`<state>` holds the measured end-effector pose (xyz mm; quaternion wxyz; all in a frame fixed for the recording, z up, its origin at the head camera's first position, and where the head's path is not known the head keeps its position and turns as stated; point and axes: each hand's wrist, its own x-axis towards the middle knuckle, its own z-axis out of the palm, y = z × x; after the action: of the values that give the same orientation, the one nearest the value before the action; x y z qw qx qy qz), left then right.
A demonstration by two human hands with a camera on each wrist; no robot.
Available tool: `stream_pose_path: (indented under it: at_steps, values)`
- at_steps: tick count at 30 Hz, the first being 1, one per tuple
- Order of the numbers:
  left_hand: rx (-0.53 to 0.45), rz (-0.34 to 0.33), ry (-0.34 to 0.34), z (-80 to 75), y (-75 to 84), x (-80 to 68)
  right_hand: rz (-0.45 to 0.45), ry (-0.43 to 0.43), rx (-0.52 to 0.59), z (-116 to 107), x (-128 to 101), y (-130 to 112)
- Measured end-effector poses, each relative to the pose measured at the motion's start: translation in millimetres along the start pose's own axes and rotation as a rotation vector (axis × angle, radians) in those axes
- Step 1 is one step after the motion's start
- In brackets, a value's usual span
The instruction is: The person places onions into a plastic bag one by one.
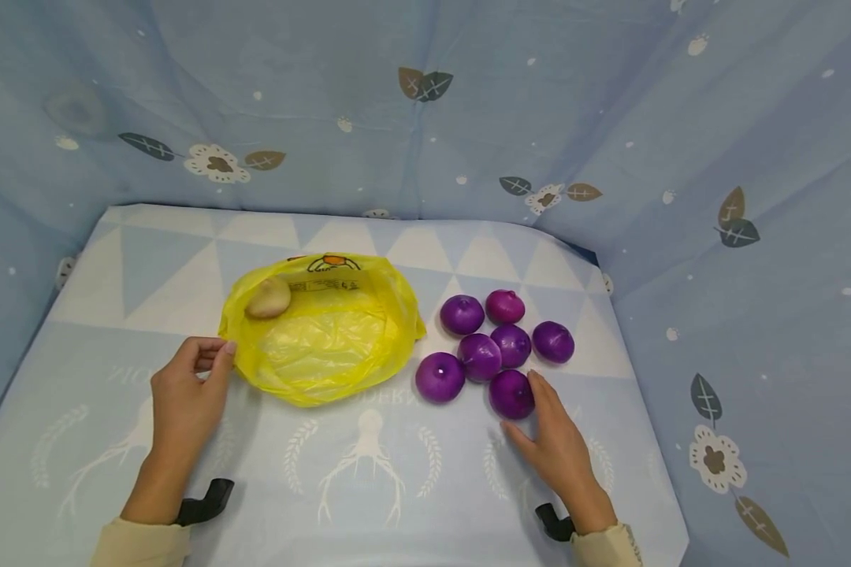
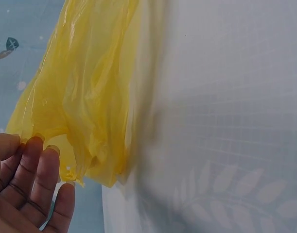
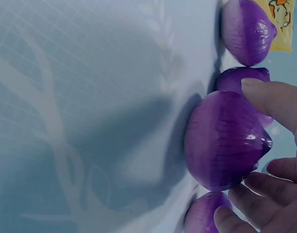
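Note:
My left hand (image 1: pixel 190 394) pinches the left rim of a yellow plastic bag (image 1: pixel 319 350) between thumb and fingers. The bag's mouth gapes upward, and inside it, by the left wall, lies a pale tan, potato-like item (image 1: pixel 268 298). In the left wrist view the thin bag film (image 2: pixel 90 87) hangs from the fingertips. My right hand (image 1: pixel 559 449) is at the nearest purple onion (image 1: pixel 510 395), thumb on one side and fingers spread along the other. The right wrist view shows this onion (image 3: pixel 223 143) resting on the cloth, its pointed tip toward the palm.
Several more purple onions (image 1: pixel 440 378) sit in a loose cluster right of the bag, one redder onion (image 1: pixel 505 306) at the back. A pale patterned cloth (image 1: pixel 369 504) covers the table. Blue printed curtains (image 1: pixel 425 142) hang behind and at both sides.

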<state>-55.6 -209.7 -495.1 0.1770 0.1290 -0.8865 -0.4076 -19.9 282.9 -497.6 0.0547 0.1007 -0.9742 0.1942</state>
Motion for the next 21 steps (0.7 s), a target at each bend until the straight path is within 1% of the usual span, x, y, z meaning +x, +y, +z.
stream_pose_path:
  at_steps: [6,13,17,21]
  values:
    - [-0.008,-0.003,-0.002,0.0,-2.2,0.0,0.021,-0.001,0.022,4.4,-0.3,1.1]
    - [-0.001,-0.013,-0.007,-1.0,-1.6,0.1,0.066,-0.005,0.030,7.3,-1.9,4.0]
    - [-0.003,-0.022,-0.010,-1.5,-1.7,-0.6,0.072,0.006,0.039,8.8,-1.4,5.8]
    - [-0.008,-0.016,-0.013,-1.5,-2.2,-0.4,0.078,0.023,0.045,10.2,-2.4,6.7]
